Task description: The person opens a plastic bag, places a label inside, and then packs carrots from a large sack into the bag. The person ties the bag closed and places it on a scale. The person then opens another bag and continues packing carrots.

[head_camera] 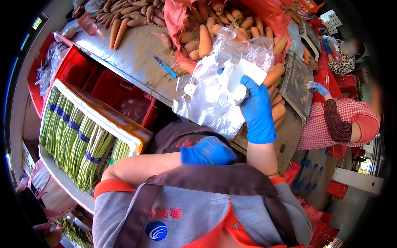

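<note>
My right hand [259, 111], in a blue glove, grips a bunch of clear plastic bags [206, 99] with a white sheet-like piece [251, 72] by its fingers. The bags spread over the table edge and partly cover the carrots behind. My left hand [209, 152], also gloved in blue, is bent in close to my dark apron [173, 136]. It looks blurred and its fingers are hidden, so I cannot see whether anything is in it. Loose carrots [274, 77] lie beside my right hand. Ahead, an open red sack [175, 18] holds many carrots [204, 42].
A blue-handled knife [167, 68] lies on the dirty metal table [133, 59]. Sweet potatoes [133, 11] and a pink bottle [85, 21] are farther back. A scale [296, 85] stands right, where a co-worker's gloved hand [318, 87] rests. Left, a foam box [124, 119] holds bundled long beans [68, 124].
</note>
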